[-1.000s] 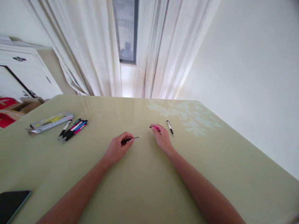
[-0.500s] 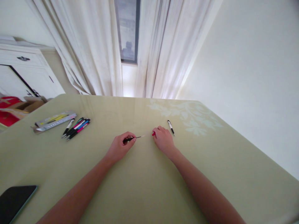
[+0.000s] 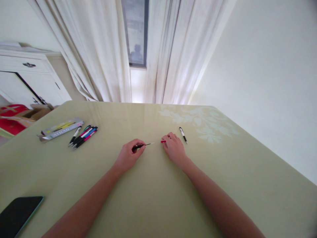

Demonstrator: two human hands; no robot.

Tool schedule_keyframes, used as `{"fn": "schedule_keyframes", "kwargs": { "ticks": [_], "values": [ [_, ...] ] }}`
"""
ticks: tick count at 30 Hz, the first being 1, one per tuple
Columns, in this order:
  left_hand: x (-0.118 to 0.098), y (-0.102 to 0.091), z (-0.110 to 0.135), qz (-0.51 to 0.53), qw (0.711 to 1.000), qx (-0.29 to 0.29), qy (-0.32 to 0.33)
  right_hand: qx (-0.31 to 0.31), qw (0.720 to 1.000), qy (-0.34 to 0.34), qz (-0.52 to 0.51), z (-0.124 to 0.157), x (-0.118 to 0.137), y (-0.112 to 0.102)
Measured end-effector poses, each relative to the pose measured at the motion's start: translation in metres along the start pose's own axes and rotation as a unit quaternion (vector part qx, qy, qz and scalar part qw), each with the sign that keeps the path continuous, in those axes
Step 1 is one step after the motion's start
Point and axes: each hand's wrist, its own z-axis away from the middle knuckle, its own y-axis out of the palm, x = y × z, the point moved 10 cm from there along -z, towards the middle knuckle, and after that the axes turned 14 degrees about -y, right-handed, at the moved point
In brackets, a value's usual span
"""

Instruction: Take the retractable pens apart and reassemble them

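My left hand (image 3: 128,155) rests on the green table (image 3: 153,198) with its fingers pinched on a thin black pen refill (image 3: 145,144) whose pale tip points right. My right hand (image 3: 174,148) is closed around a pink pen barrel (image 3: 163,141); only its end shows past the fingers. The refill's tip and the barrel's open end nearly meet between the two hands. A white and black pen (image 3: 183,135) lies just right of my right hand.
A bunch of several coloured pens (image 3: 83,136) lies at the left, beside a flat grey pen box (image 3: 60,129). A dark phone (image 3: 18,215) sits at the near left corner. White curtains, a window and a white cabinet stand behind the table.
My right hand has drawn the pink barrel leftward toward the refill's tip. The left hand has stayed nearly still. The view has shifted slightly.
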Motion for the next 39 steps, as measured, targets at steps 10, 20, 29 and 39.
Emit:
{"fn": "schedule_keyframes", "kwargs": {
  "ticks": [10, 20, 29, 39],
  "values": [
    [-0.006, 0.000, 0.002, -0.074, 0.997, -0.031, 0.015, -0.041, 0.995, -0.060, -0.073, 0.006, 0.011, 0.006],
    [-0.006, 0.010, 0.004, -0.116, 0.993, 0.003, 0.011, -0.037, 0.994, -0.063, -0.078, 0.003, 0.009, 0.009],
    [-0.013, 0.014, 0.007, -0.114, 0.992, 0.022, 0.041, -0.031, 0.990, -0.096, -0.096, 0.003, 0.018, 0.008],
    [-0.003, 0.013, 0.006, -0.148, 0.989, 0.025, -0.009, -0.042, 0.990, -0.094, -0.092, 0.002, 0.018, 0.009]
  ]
}}
